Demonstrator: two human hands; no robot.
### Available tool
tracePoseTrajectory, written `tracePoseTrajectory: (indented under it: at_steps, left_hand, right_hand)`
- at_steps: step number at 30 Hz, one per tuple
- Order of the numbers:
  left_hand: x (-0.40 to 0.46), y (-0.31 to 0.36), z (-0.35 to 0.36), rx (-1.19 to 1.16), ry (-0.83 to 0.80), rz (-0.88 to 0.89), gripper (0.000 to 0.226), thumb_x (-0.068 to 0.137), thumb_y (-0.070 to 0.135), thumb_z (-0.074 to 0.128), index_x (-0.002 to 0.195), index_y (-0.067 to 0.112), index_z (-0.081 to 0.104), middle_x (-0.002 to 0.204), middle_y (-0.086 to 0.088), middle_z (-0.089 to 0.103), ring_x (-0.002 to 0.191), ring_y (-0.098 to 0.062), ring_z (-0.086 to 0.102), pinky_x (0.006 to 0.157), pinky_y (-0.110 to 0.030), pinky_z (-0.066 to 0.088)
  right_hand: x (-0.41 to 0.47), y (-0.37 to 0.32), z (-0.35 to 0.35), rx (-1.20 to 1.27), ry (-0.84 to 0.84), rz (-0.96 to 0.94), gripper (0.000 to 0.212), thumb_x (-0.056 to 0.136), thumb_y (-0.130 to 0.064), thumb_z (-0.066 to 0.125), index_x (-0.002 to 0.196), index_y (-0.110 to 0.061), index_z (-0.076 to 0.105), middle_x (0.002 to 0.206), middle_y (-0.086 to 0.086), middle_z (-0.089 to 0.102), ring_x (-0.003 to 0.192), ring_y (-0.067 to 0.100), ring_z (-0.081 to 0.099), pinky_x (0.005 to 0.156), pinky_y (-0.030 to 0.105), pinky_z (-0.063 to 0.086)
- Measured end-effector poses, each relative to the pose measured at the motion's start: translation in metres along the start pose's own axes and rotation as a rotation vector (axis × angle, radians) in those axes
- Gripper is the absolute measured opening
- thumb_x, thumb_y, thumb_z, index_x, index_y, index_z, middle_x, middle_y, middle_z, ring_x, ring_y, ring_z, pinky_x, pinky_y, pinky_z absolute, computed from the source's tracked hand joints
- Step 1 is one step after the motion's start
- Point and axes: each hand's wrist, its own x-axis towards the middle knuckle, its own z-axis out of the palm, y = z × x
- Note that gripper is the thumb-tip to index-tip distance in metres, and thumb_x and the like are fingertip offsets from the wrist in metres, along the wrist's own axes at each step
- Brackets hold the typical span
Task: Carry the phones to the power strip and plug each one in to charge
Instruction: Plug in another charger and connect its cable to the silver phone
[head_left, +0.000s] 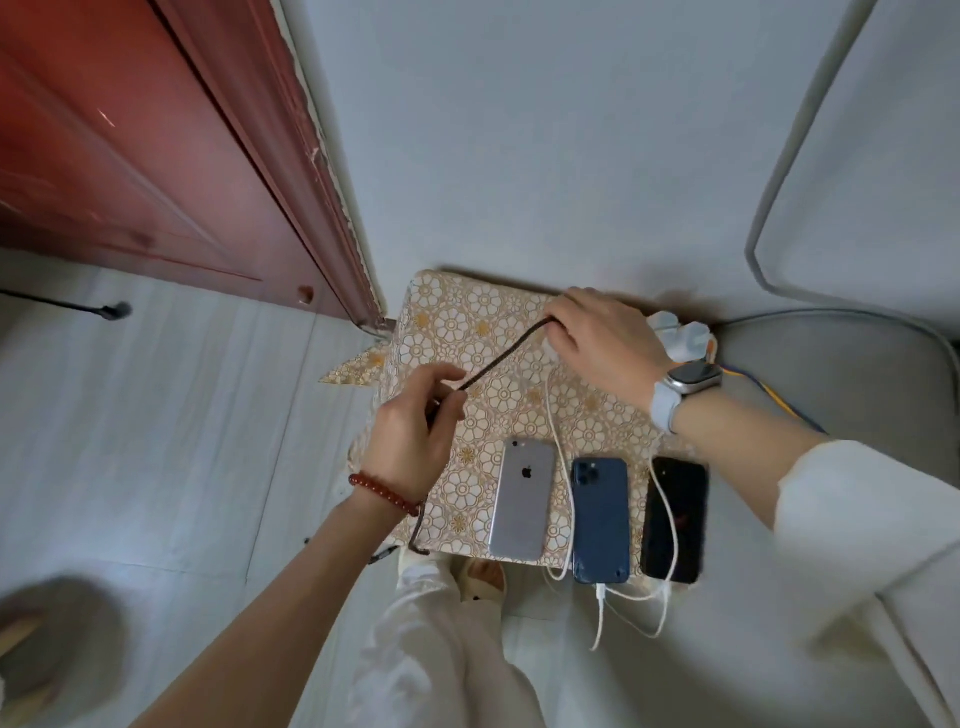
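Three phones lie face down in a row on a small table with a flower-patterned cloth (467, 322): a silver phone (522, 499), a blue phone (600, 519) and a black phone (674, 519). White cables run from the blue and black phones toward a white power strip (685, 332) at the table's far right. A dark cable (498, 358) stretches between my hands. My left hand (415, 426) pinches its near part. My right hand (597, 343) grips its far end beside the power strip; what lies under the fingers is hidden.
A red wooden door (130, 156) stands at the left, with a white wall behind the table. A grey sofa (831, 389) sits on the right. Coloured wires (769, 395) trail from the power strip. My legs in white trousers stand below the table.
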Motion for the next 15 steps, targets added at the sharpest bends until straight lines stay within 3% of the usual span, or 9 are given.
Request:
tracePoseTrajectory:
  at_steps: [3,7,11,15]
  left_hand:
    - [0.008,0.005,0.013,0.038,-0.057,0.017,0.019,0.088,0.012,0.051,0.105,0.015,0.058,0.063,0.013,0.054,0.051,-0.006,0.05,0.046,-0.01,0.041]
    - [0.023,0.0,0.025,0.066,-0.058,-0.048,0.017,0.088,0.014,0.052,0.102,0.012,0.062,0.069,0.02,0.053,0.056,0.001,0.05,0.05,-0.005,0.042]
    - [0.027,-0.004,0.037,0.121,-0.048,-0.098,0.014,0.088,0.016,0.052,0.098,0.014,0.062,0.071,0.013,0.056,0.059,-0.008,0.055,0.052,-0.019,0.046]
    - [0.024,0.002,0.053,0.19,-0.002,-0.067,0.013,0.088,0.015,0.052,0.097,0.013,0.062,0.078,0.006,0.061,0.061,-0.007,0.055,0.055,-0.021,0.048]
  right_hand:
    - [0.001,0.024,-0.012,-0.031,0.044,0.072,0.023,0.094,-0.015,0.04,0.103,-0.002,0.057,0.1,0.017,0.06,0.081,0.034,0.059,0.061,0.035,0.044]
    - [-0.003,0.053,-0.01,0.053,0.042,0.264,0.02,0.094,-0.012,0.041,0.103,-0.003,0.057,0.104,0.016,0.059,0.086,0.035,0.058,0.07,0.037,0.043]
    - [-0.025,0.073,0.001,0.109,-0.031,0.387,0.018,0.09,-0.011,0.049,0.101,-0.004,0.061,0.104,0.017,0.062,0.093,0.033,0.058,0.078,0.036,0.044]
    - [-0.051,0.085,0.015,0.129,-0.064,0.386,0.017,0.09,-0.011,0.048,0.099,-0.005,0.061,0.106,0.015,0.063,0.092,0.032,0.06,0.08,0.038,0.048]
